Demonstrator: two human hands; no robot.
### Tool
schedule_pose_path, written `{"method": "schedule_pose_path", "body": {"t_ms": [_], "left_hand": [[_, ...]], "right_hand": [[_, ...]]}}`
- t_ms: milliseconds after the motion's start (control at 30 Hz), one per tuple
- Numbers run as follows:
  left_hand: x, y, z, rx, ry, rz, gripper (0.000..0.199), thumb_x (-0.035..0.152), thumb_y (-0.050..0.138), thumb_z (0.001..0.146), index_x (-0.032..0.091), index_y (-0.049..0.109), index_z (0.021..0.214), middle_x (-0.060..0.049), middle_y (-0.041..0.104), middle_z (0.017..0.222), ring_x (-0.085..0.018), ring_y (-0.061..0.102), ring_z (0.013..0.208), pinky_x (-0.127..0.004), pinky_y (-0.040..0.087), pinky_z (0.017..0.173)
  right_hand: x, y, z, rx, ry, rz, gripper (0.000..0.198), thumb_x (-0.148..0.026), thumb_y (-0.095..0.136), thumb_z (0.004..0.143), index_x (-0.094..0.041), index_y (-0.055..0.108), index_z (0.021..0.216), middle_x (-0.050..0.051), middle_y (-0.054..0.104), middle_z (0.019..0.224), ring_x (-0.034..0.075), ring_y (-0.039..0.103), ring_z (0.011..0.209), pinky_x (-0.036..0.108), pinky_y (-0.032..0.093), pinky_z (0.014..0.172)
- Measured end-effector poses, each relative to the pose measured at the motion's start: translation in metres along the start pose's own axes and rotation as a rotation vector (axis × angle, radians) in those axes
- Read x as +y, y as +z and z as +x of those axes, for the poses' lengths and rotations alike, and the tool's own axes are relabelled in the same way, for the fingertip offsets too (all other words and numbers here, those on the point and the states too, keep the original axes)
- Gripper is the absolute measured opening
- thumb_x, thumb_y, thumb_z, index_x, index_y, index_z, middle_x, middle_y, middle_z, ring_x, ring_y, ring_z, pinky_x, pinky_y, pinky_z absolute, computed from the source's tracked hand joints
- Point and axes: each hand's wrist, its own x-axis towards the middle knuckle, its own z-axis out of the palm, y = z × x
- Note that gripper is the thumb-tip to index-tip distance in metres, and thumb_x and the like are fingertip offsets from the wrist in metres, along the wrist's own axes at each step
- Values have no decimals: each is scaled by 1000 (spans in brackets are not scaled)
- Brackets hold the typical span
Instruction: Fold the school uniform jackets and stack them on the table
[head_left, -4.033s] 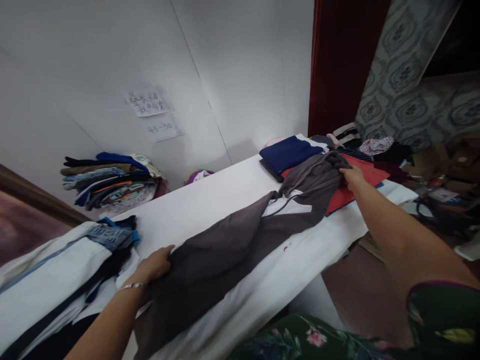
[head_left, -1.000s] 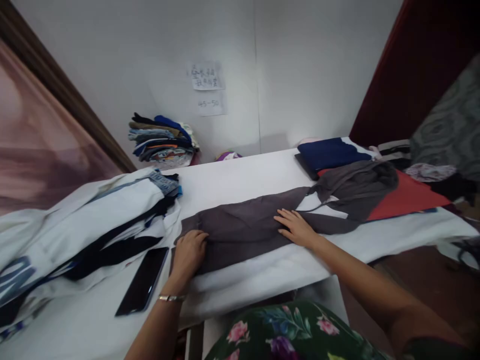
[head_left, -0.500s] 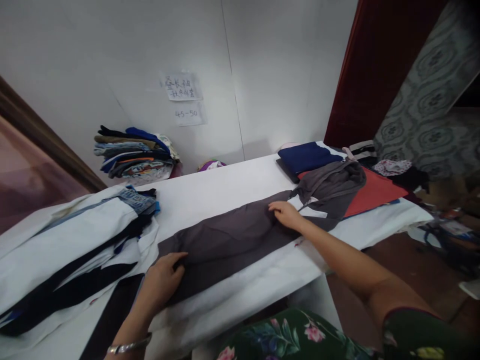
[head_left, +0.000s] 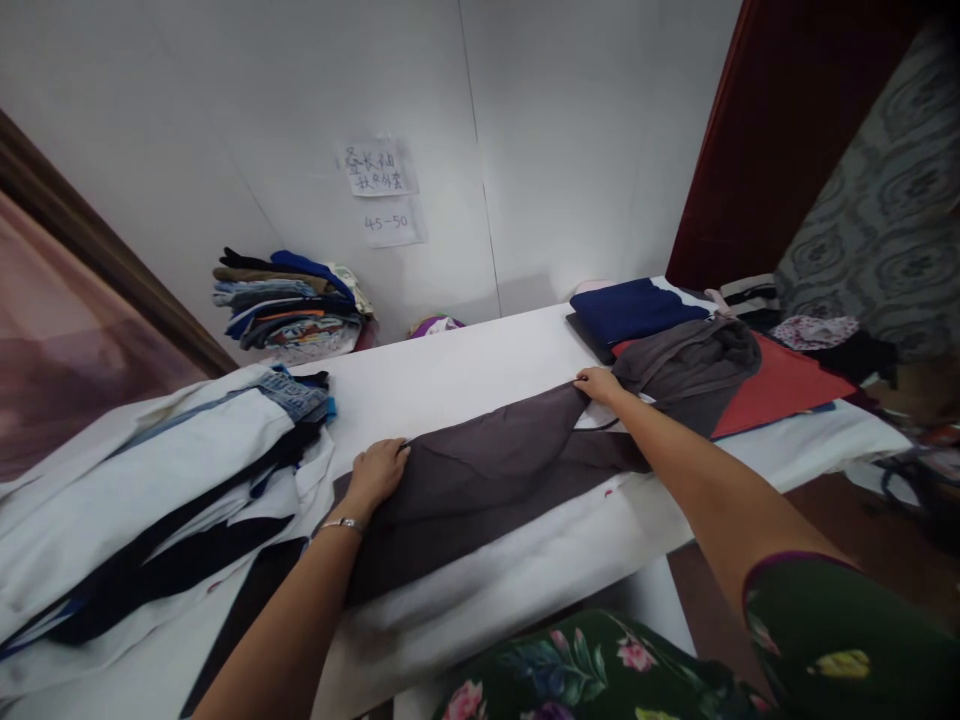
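A dark grey hooded jacket (head_left: pixel 487 470) lies stretched along the front of the table, its bunched hood (head_left: pixel 690 355) at the right. My left hand (head_left: pixel 381 472) is closed on its far edge near the left end. Toward the hood, my right hand (head_left: pixel 600 386) pinches the same far edge between thumb and fingers. Just beside the right wrist a white patch shows at the neck opening. Between the two hands the edge runs fairly straight, and a few creases cross the cloth. The fingertips of both hands are partly hidden.
Loose white, black and denim clothes (head_left: pixel 187 460) cover the table's left side. A folded stack (head_left: pixel 292 300) stands behind them. Folded navy clothing (head_left: pixel 637 312) and a red garment (head_left: pixel 787 385) lie at the right. Handwritten papers (head_left: pixel 382 180) hang on the wall behind the white table (head_left: pixel 465 370).
Both hands have moved from lying on the jacket to its far edge and closed there. The cloth's far edge now looks drawn up, and the view has shifted slightly left.
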Motion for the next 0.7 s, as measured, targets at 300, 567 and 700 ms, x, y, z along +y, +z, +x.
{"method": "schedule_pose_path", "body": {"t_ms": [300,567,700], "left_hand": [[-10,4,18,-98,-77,-19,49,39,31,94,18,52,133,-13,54,137,-29,46,129,-50,35,104],[-7,-11,33,-219,-69,-7,46,41,36,91,17,62,121,-15,62,124,-28,56,117,-41,42,96],[-12,-20,25,-107,56,-91,38,39,42,87,13,67,97,-13,66,104,-24,61,99,-32,45,88]], "right_hand": [[16,6,5,8,-69,139,21,-30,60,81,-17,72,92,6,72,93,19,63,87,25,46,76],[26,-2,4,-56,-145,370,29,-32,68,72,-16,72,95,3,71,87,17,62,77,26,47,73],[30,-6,1,-134,-160,452,25,-41,69,67,-17,70,73,-2,62,60,14,55,61,25,44,62]]}}
